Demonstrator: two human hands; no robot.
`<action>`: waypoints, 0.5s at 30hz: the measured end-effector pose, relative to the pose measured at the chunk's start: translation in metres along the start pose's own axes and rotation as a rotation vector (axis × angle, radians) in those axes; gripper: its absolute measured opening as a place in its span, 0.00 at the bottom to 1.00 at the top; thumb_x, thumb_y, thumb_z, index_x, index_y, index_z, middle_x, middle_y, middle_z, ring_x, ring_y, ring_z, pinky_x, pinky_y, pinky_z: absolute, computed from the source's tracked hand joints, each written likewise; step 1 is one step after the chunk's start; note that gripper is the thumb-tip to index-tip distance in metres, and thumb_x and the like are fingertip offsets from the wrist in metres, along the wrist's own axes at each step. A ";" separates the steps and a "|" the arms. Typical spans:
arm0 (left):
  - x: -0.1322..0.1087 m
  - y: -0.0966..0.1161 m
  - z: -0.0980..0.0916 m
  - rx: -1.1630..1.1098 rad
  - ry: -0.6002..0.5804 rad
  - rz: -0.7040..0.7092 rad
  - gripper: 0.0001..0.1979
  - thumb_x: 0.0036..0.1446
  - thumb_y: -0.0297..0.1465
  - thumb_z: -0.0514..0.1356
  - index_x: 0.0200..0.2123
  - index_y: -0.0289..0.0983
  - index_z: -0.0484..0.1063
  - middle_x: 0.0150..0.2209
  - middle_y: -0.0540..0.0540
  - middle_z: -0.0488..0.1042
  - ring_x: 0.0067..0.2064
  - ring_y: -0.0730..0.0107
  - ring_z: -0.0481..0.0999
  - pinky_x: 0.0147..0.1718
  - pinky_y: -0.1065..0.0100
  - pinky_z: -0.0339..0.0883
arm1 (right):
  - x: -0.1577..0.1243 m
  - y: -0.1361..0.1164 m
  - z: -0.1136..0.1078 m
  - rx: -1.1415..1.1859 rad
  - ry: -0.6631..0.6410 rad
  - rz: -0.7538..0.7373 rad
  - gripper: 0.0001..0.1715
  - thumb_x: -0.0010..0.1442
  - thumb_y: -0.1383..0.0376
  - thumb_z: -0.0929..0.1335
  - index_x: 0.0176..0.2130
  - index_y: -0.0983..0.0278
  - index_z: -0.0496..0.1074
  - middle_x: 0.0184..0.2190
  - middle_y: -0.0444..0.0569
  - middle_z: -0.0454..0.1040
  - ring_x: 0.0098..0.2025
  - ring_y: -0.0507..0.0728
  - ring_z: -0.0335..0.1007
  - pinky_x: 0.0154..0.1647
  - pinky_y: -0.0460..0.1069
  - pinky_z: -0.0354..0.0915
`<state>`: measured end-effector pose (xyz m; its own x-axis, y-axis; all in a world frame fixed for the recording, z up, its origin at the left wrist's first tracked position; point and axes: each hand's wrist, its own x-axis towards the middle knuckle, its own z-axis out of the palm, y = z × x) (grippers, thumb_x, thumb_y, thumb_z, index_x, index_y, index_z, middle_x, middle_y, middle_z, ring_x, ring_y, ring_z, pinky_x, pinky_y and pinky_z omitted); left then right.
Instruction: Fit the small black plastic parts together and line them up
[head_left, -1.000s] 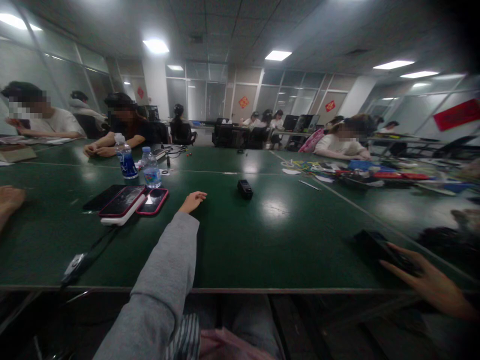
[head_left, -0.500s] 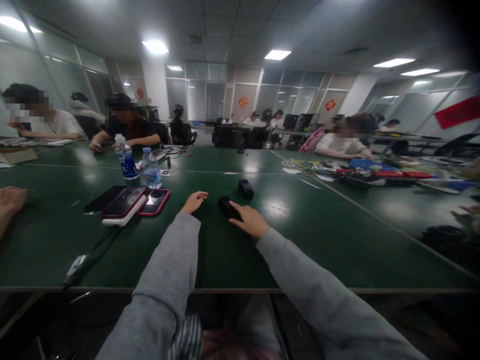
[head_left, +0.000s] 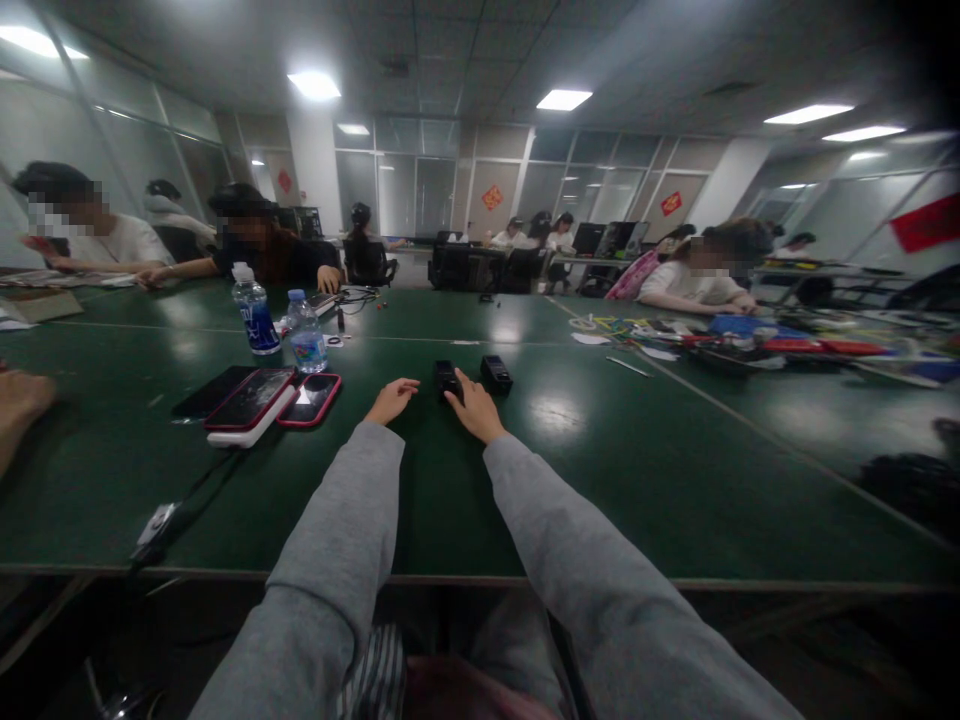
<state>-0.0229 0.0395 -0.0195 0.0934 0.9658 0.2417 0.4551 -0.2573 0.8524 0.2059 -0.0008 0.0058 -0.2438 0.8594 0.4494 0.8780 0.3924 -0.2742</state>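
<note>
On the green table, my right hand has its thumb and fingers around the near end of a small black box-shaped device, whose exact kind I cannot make out. The device stays on or close to the tabletop. Just to its right lies a second, similar black device, a narrow gap apart. My left hand rests at the left of the held device, fingers loosely stretched and holding nothing.
Left of my hands lie a red-rimmed phone, another phone on a white block, and a dark flat slab. Two bottles, one blue-labelled and one clear, stand behind them. Cables and tools clutter the right; people sit around.
My right hand has slid the black device forward and slightly left, turning it straighter, beside the second one. My left hand has barely moved. A person across the table has spread their arms.
</note>
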 end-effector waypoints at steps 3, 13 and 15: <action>-0.001 0.001 0.000 0.018 -0.005 0.010 0.19 0.57 0.21 0.55 0.50 0.37 0.74 0.45 0.43 0.79 0.45 0.67 0.78 0.50 0.61 0.69 | 0.001 0.001 -0.004 -0.004 0.102 -0.004 0.32 0.69 0.53 0.55 0.66 0.63 0.56 0.51 0.58 0.67 0.52 0.62 0.61 0.52 0.56 0.60; -0.002 0.000 0.000 0.040 -0.003 0.027 0.18 0.57 0.22 0.55 0.50 0.39 0.74 0.45 0.45 0.79 0.47 0.67 0.78 0.50 0.61 0.69 | 0.002 0.010 0.004 0.126 0.151 0.065 0.26 0.68 0.60 0.57 0.61 0.68 0.61 0.52 0.58 0.68 0.53 0.61 0.61 0.53 0.57 0.62; -0.003 0.002 0.002 0.053 -0.017 0.048 0.19 0.58 0.23 0.55 0.51 0.39 0.73 0.46 0.45 0.79 0.48 0.67 0.77 0.51 0.61 0.68 | 0.002 0.010 0.005 0.148 0.102 0.049 0.27 0.68 0.61 0.57 0.63 0.67 0.60 0.54 0.57 0.68 0.54 0.61 0.62 0.53 0.56 0.62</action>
<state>-0.0204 0.0366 -0.0194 0.1315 0.9529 0.2733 0.4957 -0.3019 0.8143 0.2124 0.0063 0.0000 -0.1525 0.8441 0.5140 0.8159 0.4010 -0.4165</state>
